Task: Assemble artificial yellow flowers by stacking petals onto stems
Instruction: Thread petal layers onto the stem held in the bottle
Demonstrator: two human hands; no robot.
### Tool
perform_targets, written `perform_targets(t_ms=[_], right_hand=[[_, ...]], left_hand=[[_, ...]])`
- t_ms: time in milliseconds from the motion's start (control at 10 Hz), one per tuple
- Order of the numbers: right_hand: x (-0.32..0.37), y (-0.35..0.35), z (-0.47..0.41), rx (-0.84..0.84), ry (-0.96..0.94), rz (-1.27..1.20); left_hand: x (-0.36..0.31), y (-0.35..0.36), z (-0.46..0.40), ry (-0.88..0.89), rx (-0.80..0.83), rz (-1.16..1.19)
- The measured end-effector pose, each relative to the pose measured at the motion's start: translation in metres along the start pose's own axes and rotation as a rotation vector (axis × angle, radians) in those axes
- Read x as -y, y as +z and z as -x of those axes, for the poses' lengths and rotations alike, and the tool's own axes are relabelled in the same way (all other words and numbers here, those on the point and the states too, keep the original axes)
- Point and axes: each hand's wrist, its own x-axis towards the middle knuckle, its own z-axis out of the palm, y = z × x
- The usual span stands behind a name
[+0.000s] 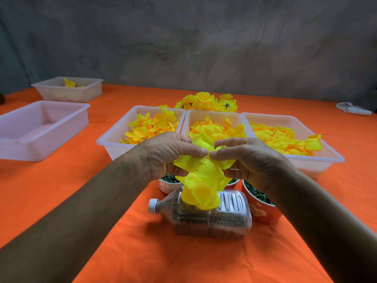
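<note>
Both hands meet over the table's middle on a bundle of yellow fabric petals (204,176). My left hand (165,154) pinches the petals from the left, thumb against fingers. My right hand (246,158) pinches them from the right, its thumb tip touching the left thumb tip. Several petal layers hang down below the hands, over a plastic bottle (206,217). Any stem is hidden by petals and fingers. Three white trays of loose yellow petals (151,127) (216,129) (285,139) stand just behind the hands. Finished yellow flowers (206,102) lie in a heap behind the trays.
The bottle lies on its side, filled with dark grains. Cups holding green parts sit under the hands, one at left (168,183) and a red one (261,205) at right. An empty white tray (40,129) and a farther tray (69,88) stand left on the orange tablecloth (102,201).
</note>
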Motion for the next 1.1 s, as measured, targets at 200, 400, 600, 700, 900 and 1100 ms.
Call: perform_targets(t_ms=[200, 400, 600, 700, 900, 1100], right_hand=[[0.003, 0.003, 0.001, 0.021, 0.040, -0.036], [0.002, 0.005, -0.002, 0.016, 0.060, -0.049], [0.001, 0.004, -0.006, -0.005, 0.061, -0.103], [0.001, 0.005, -0.007, -0.011, 0.061, -0.109], [-0.003, 0.006, -0.006, -0.004, 0.085, -0.112], [-0.003, 0.004, -0.005, 0.010, 0.066, -0.105]], left_hand=[[0.000, -0.001, -0.005, -0.006, -0.019, 0.003], [0.008, -0.008, -0.011, -0.025, -0.006, 0.048], [0.011, -0.015, -0.017, -0.036, 0.107, 0.196], [0.011, -0.017, -0.018, -0.030, 0.062, 0.162], [0.007, -0.009, -0.010, -0.086, -0.063, 0.103], [0.002, -0.005, -0.004, -0.035, 0.088, 0.044]])
